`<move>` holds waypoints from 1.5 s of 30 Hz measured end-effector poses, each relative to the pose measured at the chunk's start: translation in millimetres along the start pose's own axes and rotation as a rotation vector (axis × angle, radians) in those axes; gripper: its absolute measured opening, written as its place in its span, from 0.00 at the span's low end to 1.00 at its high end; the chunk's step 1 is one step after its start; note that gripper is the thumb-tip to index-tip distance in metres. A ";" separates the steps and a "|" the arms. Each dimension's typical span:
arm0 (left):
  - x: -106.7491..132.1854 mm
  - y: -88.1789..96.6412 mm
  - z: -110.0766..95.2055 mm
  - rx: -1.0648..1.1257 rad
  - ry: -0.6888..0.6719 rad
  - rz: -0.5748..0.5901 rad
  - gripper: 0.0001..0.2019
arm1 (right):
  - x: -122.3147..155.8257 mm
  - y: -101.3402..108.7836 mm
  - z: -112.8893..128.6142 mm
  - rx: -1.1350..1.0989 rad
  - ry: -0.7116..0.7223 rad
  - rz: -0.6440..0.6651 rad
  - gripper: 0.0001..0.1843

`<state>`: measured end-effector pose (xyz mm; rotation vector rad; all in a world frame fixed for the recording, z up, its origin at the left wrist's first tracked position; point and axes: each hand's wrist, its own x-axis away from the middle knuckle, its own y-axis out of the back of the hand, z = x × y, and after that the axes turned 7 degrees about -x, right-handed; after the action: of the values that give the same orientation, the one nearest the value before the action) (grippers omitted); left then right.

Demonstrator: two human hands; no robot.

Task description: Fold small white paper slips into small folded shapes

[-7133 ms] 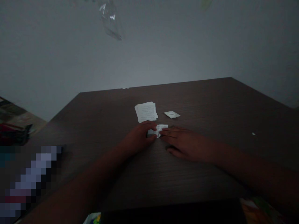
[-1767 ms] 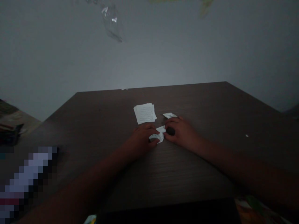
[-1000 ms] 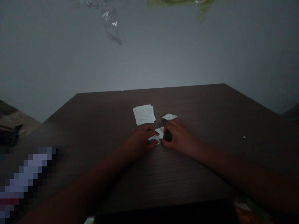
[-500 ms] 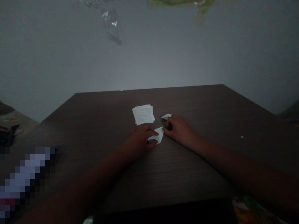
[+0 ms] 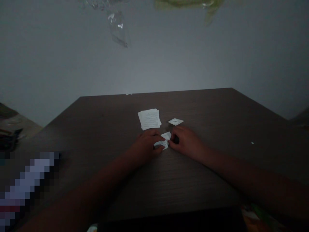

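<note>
Both my hands sit close together at the middle of a dark wood table [image 5: 200, 109]. My left hand [image 5: 145, 145] has its fingertips on a small folded white paper [image 5: 165, 141], pressing its left part. My right hand [image 5: 185, 141] meets that paper from the right, with its fingertips on the right end. Part of the paper is hidden under my fingers. Just beyond my left hand lies a stack of printed white paper sheets [image 5: 149, 119]. A small diamond-shaped folded paper [image 5: 175, 121] rests just beyond my right hand, untouched.
A tiny white speck [image 5: 252, 142] lies on the table's right side. A grey wall [image 5: 154, 64] stands behind the table, with clear plastic [image 5: 118, 27] hanging above. A blurred object [image 5: 29, 183] sits at lower left. A dark object [image 5: 169, 222] lines the near edge.
My right hand has moved back from beside the diamond paper to the folded paper. The diamond paper now shows whole. The folded paper has gone from a flat strip to a more angled shape.
</note>
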<state>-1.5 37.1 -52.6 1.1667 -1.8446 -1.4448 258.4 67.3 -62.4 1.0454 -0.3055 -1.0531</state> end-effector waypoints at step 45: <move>-0.5 -0.2 3.9 0.007 -0.010 -0.008 0.15 | -9.4 4.6 10.3 -0.059 -0.127 0.051 0.17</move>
<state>-4.4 39.5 -53.9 1.1731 -1.8551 -1.4525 249.5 69.7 -51.0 0.9151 -0.3993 -1.0778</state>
